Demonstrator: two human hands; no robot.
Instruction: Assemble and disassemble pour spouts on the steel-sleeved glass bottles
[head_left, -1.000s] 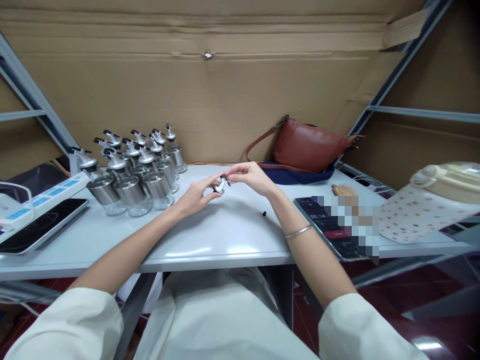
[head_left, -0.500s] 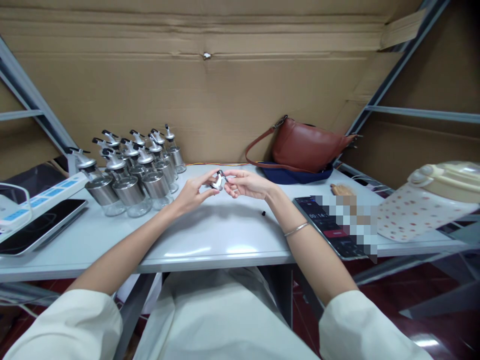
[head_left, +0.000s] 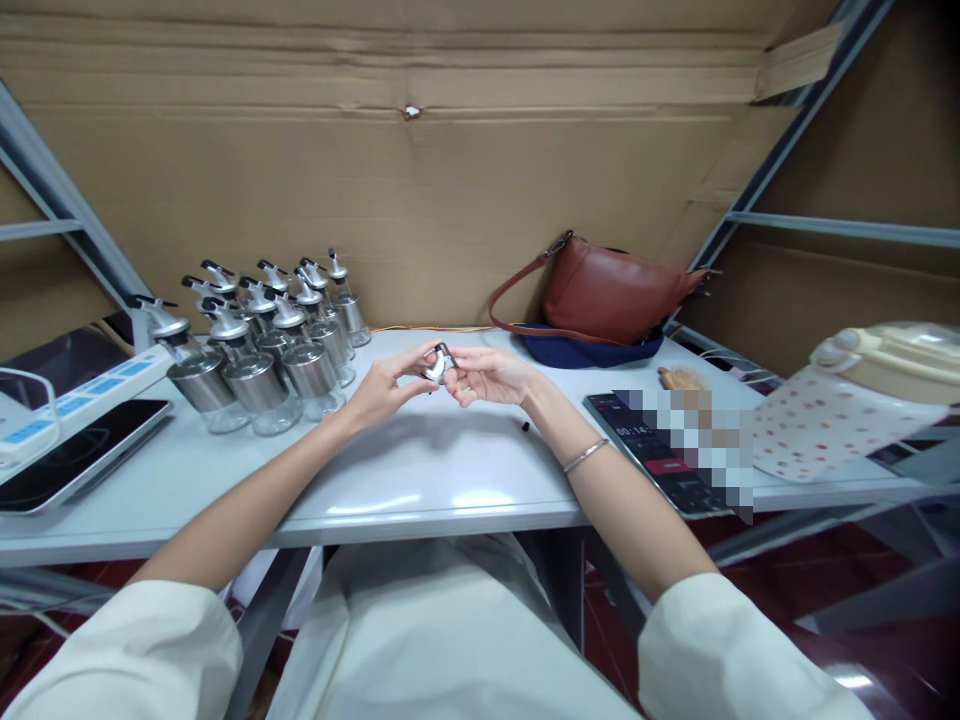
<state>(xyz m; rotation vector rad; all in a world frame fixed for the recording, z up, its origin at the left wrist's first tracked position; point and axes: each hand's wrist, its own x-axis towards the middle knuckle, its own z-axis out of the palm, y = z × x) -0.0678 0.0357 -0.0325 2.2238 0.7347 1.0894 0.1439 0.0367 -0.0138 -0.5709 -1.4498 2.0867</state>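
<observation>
Silver spout cap [head_left: 437,366] with a little black lever sits up off the white table [head_left: 420,480], near the middle and a bit far back, pinched between two hands. Way over on the left lie a white power strip [head_left: 82,395] and, just in front of it, a flat dark tablet [head_left: 67,455]. Next come lots of small glass bottles [head_left: 259,375] standing close together, each with the same kind of cap on top. Then the left hand [head_left: 382,385] holds the silver spout cap with its thumb and fingertips closed on it. The right hand [head_left: 491,375] meets it from the other side, fingers curled and tips pressed on the cap too. A tiny black bit [head_left: 525,426] lies on the table just beside the right wrist. Far back to the right rests a brown bag [head_left: 607,290]. Nearer lies a dark phone [head_left: 645,450], and a dotted cloth [head_left: 825,425] is at the far right.
</observation>
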